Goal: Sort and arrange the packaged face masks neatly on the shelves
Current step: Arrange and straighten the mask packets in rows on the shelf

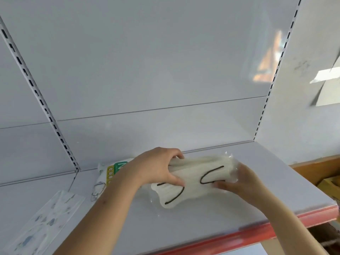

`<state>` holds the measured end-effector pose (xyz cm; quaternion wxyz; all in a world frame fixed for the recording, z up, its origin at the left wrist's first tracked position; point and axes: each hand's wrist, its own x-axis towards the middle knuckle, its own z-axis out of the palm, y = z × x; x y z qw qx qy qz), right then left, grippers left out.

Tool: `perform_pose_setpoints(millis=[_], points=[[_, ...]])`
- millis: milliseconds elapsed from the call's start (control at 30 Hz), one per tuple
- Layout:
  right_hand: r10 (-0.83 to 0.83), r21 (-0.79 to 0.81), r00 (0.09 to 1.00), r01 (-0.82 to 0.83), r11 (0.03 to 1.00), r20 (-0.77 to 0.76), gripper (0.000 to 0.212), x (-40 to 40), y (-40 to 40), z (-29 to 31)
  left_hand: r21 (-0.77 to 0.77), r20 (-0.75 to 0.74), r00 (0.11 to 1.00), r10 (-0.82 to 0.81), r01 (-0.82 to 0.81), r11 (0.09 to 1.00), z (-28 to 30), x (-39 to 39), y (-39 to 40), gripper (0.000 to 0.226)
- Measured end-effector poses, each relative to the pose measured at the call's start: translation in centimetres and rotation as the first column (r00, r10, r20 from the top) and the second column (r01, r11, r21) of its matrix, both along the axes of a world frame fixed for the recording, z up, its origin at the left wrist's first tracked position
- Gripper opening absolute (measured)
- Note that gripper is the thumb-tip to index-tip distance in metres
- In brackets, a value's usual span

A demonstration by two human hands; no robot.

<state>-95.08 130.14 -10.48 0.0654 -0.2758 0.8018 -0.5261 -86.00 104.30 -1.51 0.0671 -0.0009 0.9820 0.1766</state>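
left hand (pixel 156 167) and right hand (pixel 239 183) grip a clear pack of cream masks (pixel 198 176) on the white shelf (pixel 257 162).

You see a smooth, painted-metal shelf (pixel 239 181) with a glossy back panel (pixel 147 61). The mask pack (pixel 195 179) is cream cloth in clear, crinkled plastic film; red glossy edge strip (pixel 239 234).

1 head cam, wide-angle, close, facing fwd/down onto white shelf (pixel 239 196).
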Motion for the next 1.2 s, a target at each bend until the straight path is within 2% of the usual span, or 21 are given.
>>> perform_pose_setpoints(millis=[100,133,200,233,267,333,367,467,567,667,733,800,867,933,967,1000,1067,1100,1200], points=[[0.026,-0.082,0.999,-0.023,0.996,0.034,0.071,0.3,0.6,-1.0,0.157,-0.078,0.991,0.106,-0.093,0.983,-2.3,2.1,-1.6,0.064],[0.025,-0.09,0.999,-0.022,0.996,0.041,0.064,0.4,0.4,-0.9,0.254,-0.107,0.981,0.161,-0.129,0.959,-3.2,2.7,-1.9,0.065],[0.104,-0.095,0.992,-0.097,0.991,0.07,0.033,0.5,-0.1,-0.6,0.464,-0.149,0.951,0.271,-0.175,0.868,-5.1,3.6,-2.0,0.076],[0.139,-0.106,0.986,-0.13,0.986,0.088,0.029,0.4,-0.2,-0.5,0.553,-0.143,0.942,0.303,-0.177,0.814,-5.9,3.8,-1.7,0.083],[0.157,-0.12,0.98,-0.143,0.982,0.118,0.037,0.5,-0.3,-0.5,0.615,-0.128,0.94,0.317,-0.176,0.769,-6.7,4.0,-1.3,0.087],[0.139,-0.194,0.973,-0.103,0.976,0.183,0.08,0.3,-0.2,-0.7,0.673,-0.144,0.925,0.352,-0.169,0.72,-7.5,4.0,-0.6,0.081],[0.123,-0.23,0.973,-0.076,0.97,0.196,0.092,0.3,-0.3,-0.6,0.683,-0.167,0.91,0.38,-0.171,0.71,-7.6,4.0,-0.4,0.071],[0.073,-0.333,0.987,-0.022,0.943,0.143,0.085,0.6,-0.5,0.3,0.709,-0.204,0.876,0.438,-0.176,0.682,-6.9,3.7,-0.1,0.058],[0.091,-0.367,0.984,-0.03,0.93,0.15,0.086,0.5,0.2,0.6,0.691,-0.204,0.888,0.412,-0.167,0.703,-6.9,3.4,-0.6,0.078],[0.14,-0.271,0.972,-0.085,0.959,0.191,0.103,0.3,1.1,-0.2,0.645,-0.086,0.936,0.343,-0.21,0.735,-7.6,3.6,-1.2,0.105],[0.181,-0.23,0.945,-0.119,0.966,0.272,0.109,0.2,0.9,-0.5,0.624,-0.046,0.946,0.322,-0.225,0.749,-8.2,3.8,-1.2,0.1],[0.151,-0.221,0.958,-0.097,0.97,0.243,0.092,-0.1,0.6,-0.7,0.613,-0.109,0.931,0.349,-0.214,0.761,-8.5,3.8,-1.0,0.072],[0.095,-0.204,0.982,-0.061,0.977,0.161,0.081,0.0,0.6,-0.3,0.616,-0.169,0.917,0.362,-0.189,0.765,-8.3,3.7,-1.1,0.058],[0.144,-0.184,0.974,-0.111,0.977,0.176,0.081,-0.1,1.3,0.0,0.626,-0.143,0.934,0.329,-0.172,0.76,-8.3,3.6,-1.5,0.063],[0.191,-0.116,0.962,-0.171,0.978,0.194,0.079,-0.1,1.6,0.1,0.62,-0.11,0.949,0.295,-0.167,0.767,-8.3,3.7,-1.7,0.069],[0.218,-0.029,0.955,-0.216,0.976,0.201,0.069,-0.1,1.9,0.1,0.597,-0.095,0.958,0.27,-0.162,0.786,-8.4,3.9,-1.7,0.074],[0.176,0.059,0.968,-0.189,0.98,0.178,0.042,0.1,2.0,-0.1,0.545,-0.136,0.953,0.27,-0.156,0.824,-8.6,4.2,-1.6,0.072],[0.132,0.053,0.982,-0.14,0.989,0.135,0.043,0.1,2.0,-0.1,0.527,-0.183,0.941,0.284,-0.15,0.837,-8.6,4.3,-1.6,0.068],[0.073,0.011,0.996,-0.073,0.997,0.053,0.074,0.4,2.2,-0.1,0.511,-0.211,0.944,0.254,-0.115,0.852,-8.6,4.3,-1.9,0.074]])
